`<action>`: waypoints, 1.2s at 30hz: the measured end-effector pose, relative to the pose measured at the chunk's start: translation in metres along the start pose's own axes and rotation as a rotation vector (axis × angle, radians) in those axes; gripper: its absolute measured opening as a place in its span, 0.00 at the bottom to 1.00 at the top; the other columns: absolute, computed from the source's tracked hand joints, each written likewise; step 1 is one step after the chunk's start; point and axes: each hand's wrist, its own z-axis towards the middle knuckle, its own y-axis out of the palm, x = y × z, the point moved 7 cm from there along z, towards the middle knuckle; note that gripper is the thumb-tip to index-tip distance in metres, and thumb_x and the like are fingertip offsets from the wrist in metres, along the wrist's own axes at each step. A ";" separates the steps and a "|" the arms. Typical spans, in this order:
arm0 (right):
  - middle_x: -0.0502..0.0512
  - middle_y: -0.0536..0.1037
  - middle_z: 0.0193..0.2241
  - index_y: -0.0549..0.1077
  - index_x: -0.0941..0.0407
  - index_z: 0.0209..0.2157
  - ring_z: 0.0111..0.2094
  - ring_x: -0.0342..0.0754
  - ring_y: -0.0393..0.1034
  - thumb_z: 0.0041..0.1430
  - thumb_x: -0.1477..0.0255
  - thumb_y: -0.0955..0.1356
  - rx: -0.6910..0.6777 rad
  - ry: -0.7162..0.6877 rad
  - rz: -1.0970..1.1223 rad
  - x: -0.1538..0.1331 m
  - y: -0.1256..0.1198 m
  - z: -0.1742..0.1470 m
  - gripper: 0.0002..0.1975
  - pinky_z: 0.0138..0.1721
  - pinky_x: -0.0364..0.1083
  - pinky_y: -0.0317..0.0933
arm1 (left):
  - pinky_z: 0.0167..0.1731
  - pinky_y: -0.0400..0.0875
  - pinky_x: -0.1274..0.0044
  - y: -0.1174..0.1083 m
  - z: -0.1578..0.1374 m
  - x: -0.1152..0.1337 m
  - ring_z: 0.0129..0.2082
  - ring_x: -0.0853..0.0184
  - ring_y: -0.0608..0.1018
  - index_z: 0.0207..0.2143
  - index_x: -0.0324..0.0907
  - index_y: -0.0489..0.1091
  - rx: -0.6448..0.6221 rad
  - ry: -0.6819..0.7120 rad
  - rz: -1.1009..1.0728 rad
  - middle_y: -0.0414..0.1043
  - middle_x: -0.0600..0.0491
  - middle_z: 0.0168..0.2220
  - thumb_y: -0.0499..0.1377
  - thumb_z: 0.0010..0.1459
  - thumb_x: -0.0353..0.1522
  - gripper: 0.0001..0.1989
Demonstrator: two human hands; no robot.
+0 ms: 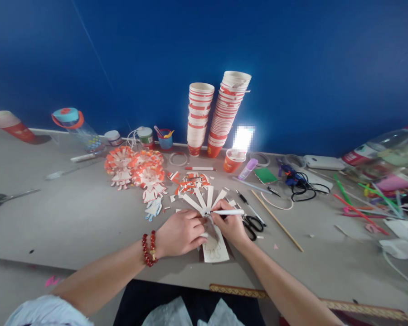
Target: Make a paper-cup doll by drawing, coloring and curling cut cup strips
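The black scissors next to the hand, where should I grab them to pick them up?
Take the black scissors by the two handle loops, coming from above on their near side. They lie flat on the table, loops toward the person, blades pointing away, just beside the right hand.

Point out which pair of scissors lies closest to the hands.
The black-handled scissors, just right of the right hand that holds the white pen. The other scissors lie far off at the table's left edge.

We wear a red bead bracelet [148, 249] just behind our left hand [178, 233]; a pale blue sleeve [44, 311] sits far up that arm.
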 end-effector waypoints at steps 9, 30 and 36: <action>0.46 0.66 0.21 0.64 0.54 0.24 0.24 0.43 0.60 0.51 0.77 0.64 0.008 0.018 0.044 -0.002 -0.001 0.000 0.05 0.27 0.42 0.55 | 0.46 0.66 0.69 0.002 0.000 -0.002 0.46 0.62 0.72 0.32 0.41 0.69 -0.016 -0.005 0.005 0.75 0.51 0.45 0.53 0.65 0.39 0.13; 0.46 0.67 0.21 0.65 0.54 0.25 0.24 0.44 0.60 0.53 0.76 0.63 0.084 0.049 0.108 0.002 -0.014 -0.003 0.05 0.26 0.43 0.55 | 0.48 0.67 0.69 0.003 -0.001 -0.002 0.47 0.62 0.72 0.33 0.41 0.70 0.001 -0.005 0.006 0.73 0.51 0.49 0.54 0.64 0.38 0.12; 0.46 0.67 0.21 0.65 0.54 0.25 0.24 0.44 0.61 0.53 0.76 0.63 0.071 0.039 0.104 0.002 -0.012 -0.004 0.05 0.27 0.43 0.55 | 0.49 0.67 0.68 0.006 -0.001 -0.001 0.49 0.61 0.71 0.33 0.41 0.71 0.014 -0.006 0.006 0.73 0.49 0.50 0.54 0.64 0.38 0.12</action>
